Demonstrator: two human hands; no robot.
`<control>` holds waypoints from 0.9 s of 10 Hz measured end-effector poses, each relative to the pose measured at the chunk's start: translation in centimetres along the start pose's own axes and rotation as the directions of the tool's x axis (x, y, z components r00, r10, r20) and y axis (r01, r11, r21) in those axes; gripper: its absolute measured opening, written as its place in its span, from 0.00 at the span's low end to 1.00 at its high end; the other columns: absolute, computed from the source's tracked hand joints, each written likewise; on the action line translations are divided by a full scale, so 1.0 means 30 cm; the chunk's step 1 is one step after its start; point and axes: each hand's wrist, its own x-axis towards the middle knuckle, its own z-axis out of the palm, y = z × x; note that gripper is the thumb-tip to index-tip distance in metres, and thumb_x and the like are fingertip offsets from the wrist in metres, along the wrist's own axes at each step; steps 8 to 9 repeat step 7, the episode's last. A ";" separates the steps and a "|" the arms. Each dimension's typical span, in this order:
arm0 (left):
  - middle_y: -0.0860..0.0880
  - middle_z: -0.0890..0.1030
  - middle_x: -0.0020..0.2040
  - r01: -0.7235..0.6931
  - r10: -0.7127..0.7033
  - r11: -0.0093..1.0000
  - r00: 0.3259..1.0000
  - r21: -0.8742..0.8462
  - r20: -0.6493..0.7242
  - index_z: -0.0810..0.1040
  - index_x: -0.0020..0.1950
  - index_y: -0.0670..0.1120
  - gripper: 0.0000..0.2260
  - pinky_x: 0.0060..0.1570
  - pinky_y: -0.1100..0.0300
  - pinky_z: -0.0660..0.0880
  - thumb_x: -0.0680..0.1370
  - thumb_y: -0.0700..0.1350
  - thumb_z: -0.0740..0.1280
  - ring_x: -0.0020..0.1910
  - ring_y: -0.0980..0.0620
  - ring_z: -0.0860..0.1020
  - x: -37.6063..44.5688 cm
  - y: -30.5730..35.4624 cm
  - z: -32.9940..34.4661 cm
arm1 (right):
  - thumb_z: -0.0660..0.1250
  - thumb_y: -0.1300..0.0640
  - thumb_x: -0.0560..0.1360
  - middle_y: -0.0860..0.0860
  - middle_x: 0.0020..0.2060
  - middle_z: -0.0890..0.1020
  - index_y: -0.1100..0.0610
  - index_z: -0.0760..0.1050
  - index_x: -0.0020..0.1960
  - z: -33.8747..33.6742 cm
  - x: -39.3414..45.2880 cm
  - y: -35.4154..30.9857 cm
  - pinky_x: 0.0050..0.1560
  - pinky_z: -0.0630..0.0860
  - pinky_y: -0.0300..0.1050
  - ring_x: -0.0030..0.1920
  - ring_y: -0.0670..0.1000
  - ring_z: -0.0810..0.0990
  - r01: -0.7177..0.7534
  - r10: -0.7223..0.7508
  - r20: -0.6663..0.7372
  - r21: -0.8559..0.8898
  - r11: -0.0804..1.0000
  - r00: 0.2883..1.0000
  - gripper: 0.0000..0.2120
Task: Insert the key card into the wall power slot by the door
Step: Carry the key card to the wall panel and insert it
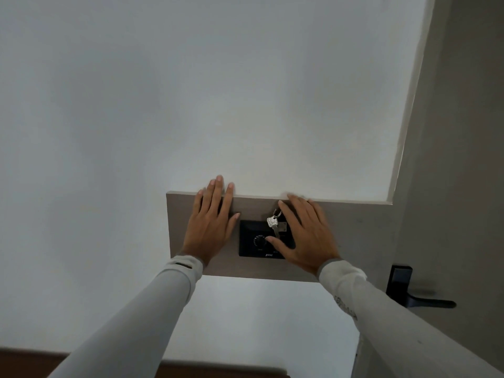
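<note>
Walls are filling most of the view, painted plain white. A flat brown panel (341, 236) is sitting on the white wall (191, 91), and everything here is told from that panel.

On the panel a black plate (249, 241) is showing, with a round dial (259, 241) in its middle. At the top right part of the plate, a silver key (272, 222) is hanging from a ring (277, 212), and a pale tag (282, 227) is sitting right behind it. It is too small to tell if the tag is inside a slot.

The left hand (211, 227) is lying flat on the left part of the panel, fingers spread wide and holding nothing, with fingertips reaching over the top edge. The right hand (305, 236) is lying flat too, open and holding nothing, covering the right side of the black plate, its thumb near the dial.

Both arms are wearing long white sleeves (152, 309).

Right of the panel a grey-brown door (458, 159) is standing, with a dark lock and handle (409, 293) lower down. Below the panel, a dark brown strip (27, 361) is running along the bottom of the wall.
</note>
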 end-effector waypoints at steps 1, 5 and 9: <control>0.34 0.60 0.83 -0.015 0.016 1.000 1.000 -0.004 0.008 0.59 0.83 0.40 0.29 0.78 0.36 0.66 0.87 0.56 0.52 0.82 0.36 0.61 -0.002 -0.006 -0.001 | 0.60 0.33 0.75 0.56 0.73 0.72 0.57 0.72 0.71 -0.001 0.005 0.001 0.77 0.62 0.57 0.74 0.56 0.69 -0.019 0.019 -0.006 0.013 1.000 1.000 0.35; 0.36 0.59 0.84 -0.021 0.020 0.999 1.000 0.044 0.001 0.57 0.84 0.41 0.32 0.77 0.35 0.67 0.85 0.59 0.51 0.83 0.37 0.60 -0.055 -0.014 -0.047 | 0.55 0.26 0.73 0.52 0.74 0.71 0.50 0.67 0.75 -0.053 -0.004 -0.001 0.78 0.60 0.60 0.75 0.54 0.68 -0.070 0.074 0.110 -0.038 0.997 0.991 0.39; 0.36 0.58 0.84 -0.022 0.022 0.999 1.000 0.050 0.003 0.57 0.84 0.42 0.34 0.79 0.36 0.66 0.85 0.62 0.50 0.83 0.37 0.58 -0.073 -0.037 -0.154 | 0.57 0.27 0.73 0.47 0.68 0.76 0.47 0.58 0.78 -0.122 0.055 -0.027 0.76 0.64 0.56 0.69 0.51 0.73 -0.196 0.166 0.196 0.142 0.970 0.966 0.40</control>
